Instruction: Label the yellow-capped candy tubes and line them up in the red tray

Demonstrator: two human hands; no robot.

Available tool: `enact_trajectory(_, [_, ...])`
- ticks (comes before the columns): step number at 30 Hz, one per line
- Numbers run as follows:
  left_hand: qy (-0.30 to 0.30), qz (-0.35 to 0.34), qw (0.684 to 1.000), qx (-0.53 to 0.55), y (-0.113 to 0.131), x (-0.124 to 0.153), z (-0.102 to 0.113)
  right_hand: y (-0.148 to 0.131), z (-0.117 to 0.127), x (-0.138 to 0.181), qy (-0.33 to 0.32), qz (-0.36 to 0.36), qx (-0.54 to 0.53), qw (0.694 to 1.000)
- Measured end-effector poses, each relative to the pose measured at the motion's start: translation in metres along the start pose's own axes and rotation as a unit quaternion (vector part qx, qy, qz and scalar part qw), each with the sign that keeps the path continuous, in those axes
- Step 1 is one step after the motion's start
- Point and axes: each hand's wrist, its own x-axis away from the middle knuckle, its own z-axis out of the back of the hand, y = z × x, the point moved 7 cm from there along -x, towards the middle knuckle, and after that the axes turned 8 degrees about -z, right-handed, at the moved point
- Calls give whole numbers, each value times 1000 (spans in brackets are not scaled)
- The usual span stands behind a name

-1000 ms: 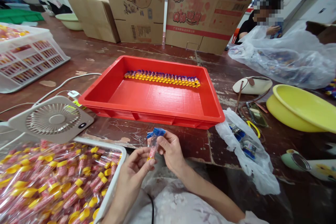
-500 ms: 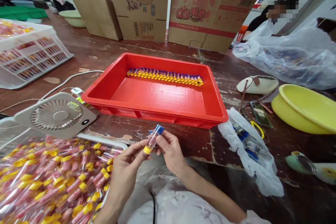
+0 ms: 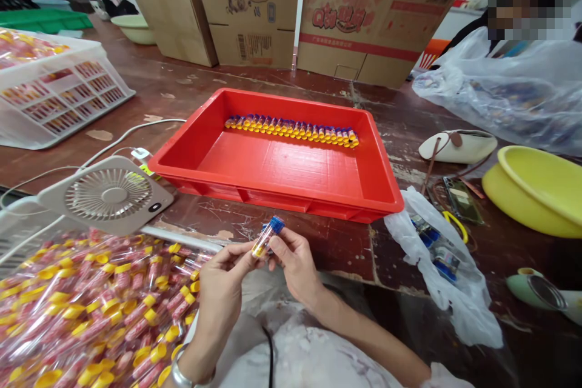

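A small clear candy tube [image 3: 268,236] with a blue cap and pink-and-yellow contents tilts in front of my body, its capped end up and to the right. My left hand [image 3: 222,285] pinches its lower end, thumb and forefinger closed on it. Higher up the tube, my right hand [image 3: 295,264] grips it between thumb and fingers. A bit of blue shows behind the tube, but I cannot make out what it is. Beyond my hands stands a red tray [image 3: 273,191], with a row of blue-and-yellow capped tubes [image 3: 291,128] along its far side.
Many yellow-capped tubes [image 3: 104,309] fill a crate at lower left, a fan [image 3: 111,194] by its far edge. A white basket [image 3: 59,94] stands further left. Cardboard boxes [image 3: 364,24] line the back. A plastic bag [image 3: 445,267] and yellow basin [image 3: 536,191] lie right. Another person sits beyond.
The view has shifted slightly, so most things sit further right. Both hands keep hold of the tube; its yellow lower end, plain before, is now mostly covered by my left fingers.
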Motion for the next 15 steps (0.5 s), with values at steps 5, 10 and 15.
enact_trajectory(5, [11, 1, 1000, -1, 1, -1, -3, 1, 2, -2, 9, 0, -2, 1000])
enact_trajectory(10, [26, 7, 1000, -3, -2, -3, -4, 4, 5, -3, 15, -5, -3, 1000])
enact_trajectory(15, [-31, 33, 997, 56, -4, -2, -16, 5, 9, -6, 38, -8, 10, 999])
